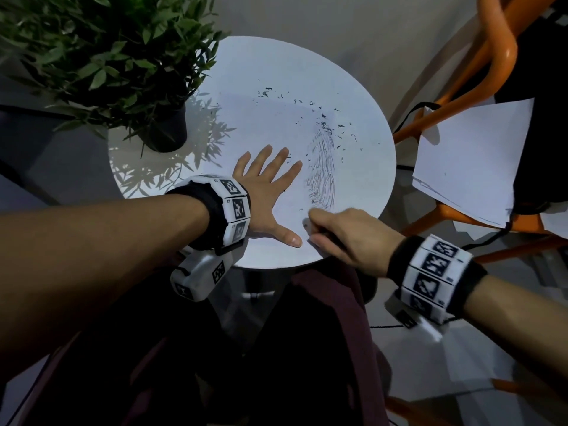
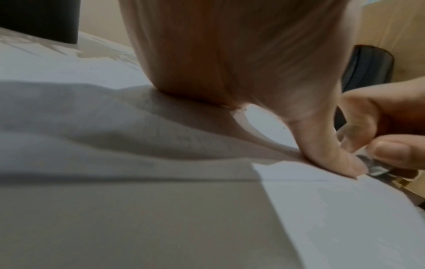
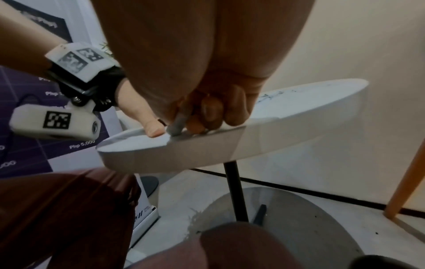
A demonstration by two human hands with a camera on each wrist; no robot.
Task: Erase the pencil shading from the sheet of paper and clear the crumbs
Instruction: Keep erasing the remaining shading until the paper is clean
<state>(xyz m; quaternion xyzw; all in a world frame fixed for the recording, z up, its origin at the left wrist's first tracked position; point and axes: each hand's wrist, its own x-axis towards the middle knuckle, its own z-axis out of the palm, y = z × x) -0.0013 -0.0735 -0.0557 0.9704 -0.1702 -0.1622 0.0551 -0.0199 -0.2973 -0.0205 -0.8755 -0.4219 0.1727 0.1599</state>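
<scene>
Two hands on paper: left hand flat, fingers spread, pinning it; right hand pinching eraser at near edge, shading running lengthwise away just beyond its fingertips, crumbs farther out.

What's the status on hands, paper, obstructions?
Left hand flat, pressing the sheet. Right hand grips eraser at near edge. Shading partly left, crumbs scattered. Potted plant far left, clear.

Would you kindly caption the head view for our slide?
Left hand flat on the sheet of paper while right hand rubs an eraser below the pencil shading.
</scene>
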